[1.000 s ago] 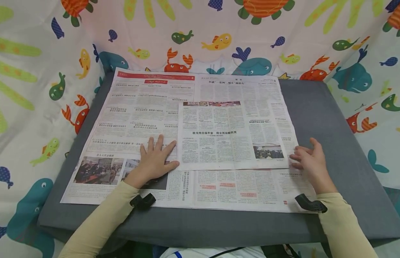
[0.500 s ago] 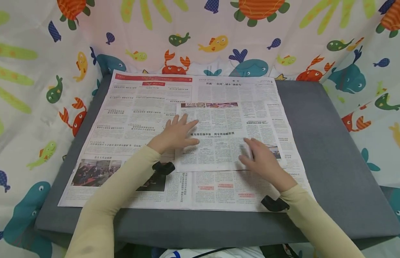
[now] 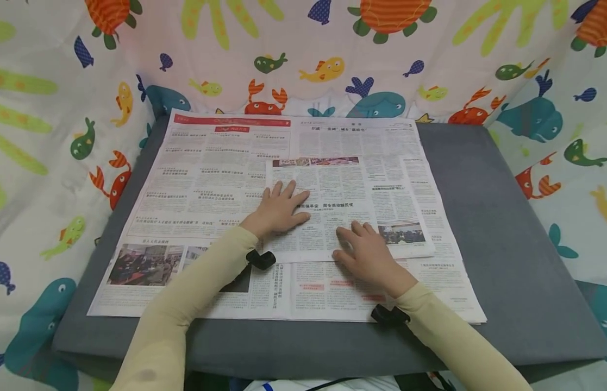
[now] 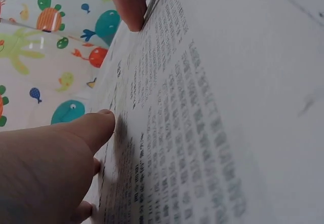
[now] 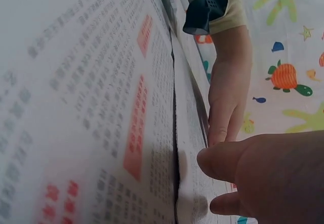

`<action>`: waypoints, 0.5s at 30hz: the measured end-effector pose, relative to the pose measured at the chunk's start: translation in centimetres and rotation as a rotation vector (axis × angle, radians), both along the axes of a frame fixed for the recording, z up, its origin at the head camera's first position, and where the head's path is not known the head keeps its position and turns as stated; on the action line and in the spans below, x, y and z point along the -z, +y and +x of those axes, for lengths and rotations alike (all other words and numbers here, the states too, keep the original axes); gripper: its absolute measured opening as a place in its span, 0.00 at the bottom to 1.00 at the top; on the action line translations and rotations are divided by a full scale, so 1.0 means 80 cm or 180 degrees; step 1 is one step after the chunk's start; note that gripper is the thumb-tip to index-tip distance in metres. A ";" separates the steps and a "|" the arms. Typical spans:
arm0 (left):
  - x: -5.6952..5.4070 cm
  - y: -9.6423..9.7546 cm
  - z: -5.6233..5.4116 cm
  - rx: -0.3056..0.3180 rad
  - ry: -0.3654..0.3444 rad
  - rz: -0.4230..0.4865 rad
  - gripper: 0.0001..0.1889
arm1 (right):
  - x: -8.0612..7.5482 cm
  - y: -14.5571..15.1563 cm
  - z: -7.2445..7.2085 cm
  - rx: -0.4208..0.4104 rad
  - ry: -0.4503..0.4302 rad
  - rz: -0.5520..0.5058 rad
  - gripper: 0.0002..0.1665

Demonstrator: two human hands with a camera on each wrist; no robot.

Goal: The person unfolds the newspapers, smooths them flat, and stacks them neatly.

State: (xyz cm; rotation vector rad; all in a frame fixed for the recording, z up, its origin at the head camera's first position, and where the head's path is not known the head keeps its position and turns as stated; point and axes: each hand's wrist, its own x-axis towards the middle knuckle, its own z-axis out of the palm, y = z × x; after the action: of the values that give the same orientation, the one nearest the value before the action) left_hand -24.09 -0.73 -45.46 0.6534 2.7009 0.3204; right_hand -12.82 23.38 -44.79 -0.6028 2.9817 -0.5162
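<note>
A smaller folded newspaper [image 3: 327,182] lies on top of a larger spread newspaper [image 3: 186,174]. My left hand [image 3: 280,210] rests on the left part of the smaller one, its fingers spread. Near that paper's lower edge, my right hand [image 3: 369,252] touches it with extended fingers. In the left wrist view, the left hand [image 4: 45,163] shows its thumb against printed newspaper [image 4: 167,117], and a fingertip of the other hand appears at the top. The right wrist view has the right hand [image 5: 283,176] over the folded newspaper's edge, with the left hand [image 5: 230,92] beyond it.
A grey table [image 3: 469,217] carries the newspapers. Behind and beside it hangs a curtain [image 3: 303,32] printed with sea animals. Each wrist wears a black camera mount [image 3: 261,259].
Both hands have come inward onto the smaller newspaper: the left moved right and forward, the right moved left from the paper's right edge. The newspapers stay in about the same place.
</note>
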 end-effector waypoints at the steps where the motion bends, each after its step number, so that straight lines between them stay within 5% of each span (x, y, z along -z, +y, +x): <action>1: 0.001 -0.001 0.001 -0.0005 0.0009 -0.0002 0.37 | -0.001 0.000 -0.001 0.0013 -0.0038 0.0017 0.33; 8: 0.003 -0.013 0.022 0.0041 0.0141 -0.0068 0.36 | -0.010 -0.002 -0.020 0.0224 -0.0442 0.0219 0.34; 15: -0.005 -0.016 0.075 0.0187 0.0373 -0.0098 0.36 | -0.012 0.007 -0.051 0.0321 -0.0623 0.0451 0.40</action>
State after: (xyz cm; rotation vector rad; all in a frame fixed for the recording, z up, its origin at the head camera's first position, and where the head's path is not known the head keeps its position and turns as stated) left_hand -18.07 -2.00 -45.03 0.7631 2.7847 0.2320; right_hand -16.87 23.95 -43.79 -0.3687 2.8418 -0.3435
